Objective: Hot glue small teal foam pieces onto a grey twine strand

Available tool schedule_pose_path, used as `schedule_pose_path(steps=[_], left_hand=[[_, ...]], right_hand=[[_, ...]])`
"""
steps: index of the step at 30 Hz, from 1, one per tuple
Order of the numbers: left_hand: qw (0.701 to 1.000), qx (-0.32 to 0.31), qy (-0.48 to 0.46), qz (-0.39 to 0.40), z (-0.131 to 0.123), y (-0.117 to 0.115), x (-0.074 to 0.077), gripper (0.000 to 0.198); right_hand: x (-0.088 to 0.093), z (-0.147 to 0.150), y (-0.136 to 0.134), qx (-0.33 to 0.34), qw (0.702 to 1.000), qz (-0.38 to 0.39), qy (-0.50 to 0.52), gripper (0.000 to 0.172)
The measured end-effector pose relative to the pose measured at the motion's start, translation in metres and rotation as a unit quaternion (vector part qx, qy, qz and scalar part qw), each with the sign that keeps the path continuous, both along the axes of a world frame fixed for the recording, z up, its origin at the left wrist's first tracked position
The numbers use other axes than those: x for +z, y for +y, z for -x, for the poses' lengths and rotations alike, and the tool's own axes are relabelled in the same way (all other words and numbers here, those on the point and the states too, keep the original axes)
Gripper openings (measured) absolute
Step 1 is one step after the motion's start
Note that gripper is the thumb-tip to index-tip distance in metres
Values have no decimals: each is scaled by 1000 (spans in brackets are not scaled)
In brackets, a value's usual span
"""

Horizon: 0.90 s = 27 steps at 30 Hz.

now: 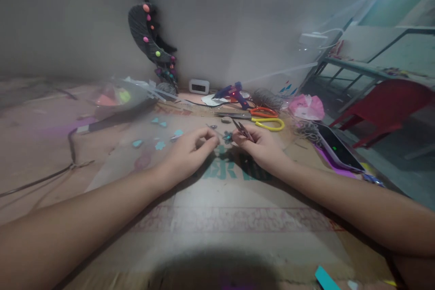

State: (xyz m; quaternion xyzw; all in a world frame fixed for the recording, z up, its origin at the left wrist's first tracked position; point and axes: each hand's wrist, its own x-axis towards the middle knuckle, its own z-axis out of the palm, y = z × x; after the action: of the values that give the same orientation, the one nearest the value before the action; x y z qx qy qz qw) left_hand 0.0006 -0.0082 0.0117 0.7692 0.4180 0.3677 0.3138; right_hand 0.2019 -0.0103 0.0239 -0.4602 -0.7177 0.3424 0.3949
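Note:
My left hand rests on the cardboard sheet, fingers curled in a pinch near a small teal piece; whether it grips the piece I cannot tell. My right hand is closed round small dark pliers or snips, their tip pointing up and left towards that teal piece. Several small teal cut-outs lie on the cardboard left of my left hand.
Yellow-handled scissors and orange-handled scissors lie beyond my hands. A blue glue gun, a white clock and a black beaded ornament stand by the wall. A phone lies at right, with a red chair beyond.

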Motion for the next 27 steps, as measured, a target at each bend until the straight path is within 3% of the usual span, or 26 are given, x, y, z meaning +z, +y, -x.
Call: schedule_pose_path(steps=[6, 10, 17, 27], left_hand=[[999, 29, -10, 13, 4, 6, -9, 40], [999, 27, -22, -2, 3, 5, -7, 22], [1000, 2, -8, 12, 0, 0, 2, 26], [1000, 3, 16, -13, -2, 0, 1, 18]], right_hand=[[-4, -1, 3, 4, 1000, 24, 19, 24], [-6, -1, 2, 20, 999, 38, 8, 26], [-5, -1, 0, 20, 999, 32, -12, 26], [-8, -2, 0, 15, 998, 15, -53, 23]])
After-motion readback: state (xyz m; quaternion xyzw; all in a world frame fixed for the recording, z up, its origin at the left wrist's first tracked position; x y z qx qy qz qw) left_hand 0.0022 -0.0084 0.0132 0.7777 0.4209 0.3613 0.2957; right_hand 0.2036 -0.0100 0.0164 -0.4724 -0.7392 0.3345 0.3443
